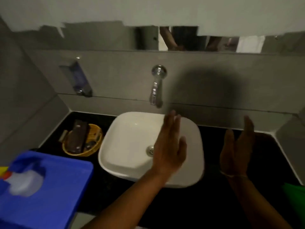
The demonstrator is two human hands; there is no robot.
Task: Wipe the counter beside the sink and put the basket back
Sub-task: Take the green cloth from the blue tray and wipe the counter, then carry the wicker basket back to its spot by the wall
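Observation:
A white square sink [132, 138] sits on a black counter [206, 204]. To its left stands a small yellow basket [97, 147] holding a brown object and other small items. My left hand [170, 146] hovers flat over the sink's right half, fingers together and extended, holding nothing. My right hand [237, 149] is raised over the bare counter right of the sink, palm turned inward, fingers apart, empty. No cloth shows in either hand.
A blue caddy [49, 195] with a white spray bottle [24, 182] sits at the front left. A chrome tap [156, 86] juts from the grey tiled wall above the sink; a soap dispenser [79, 80] hangs to its left. Something green [295, 204] shows at the right edge.

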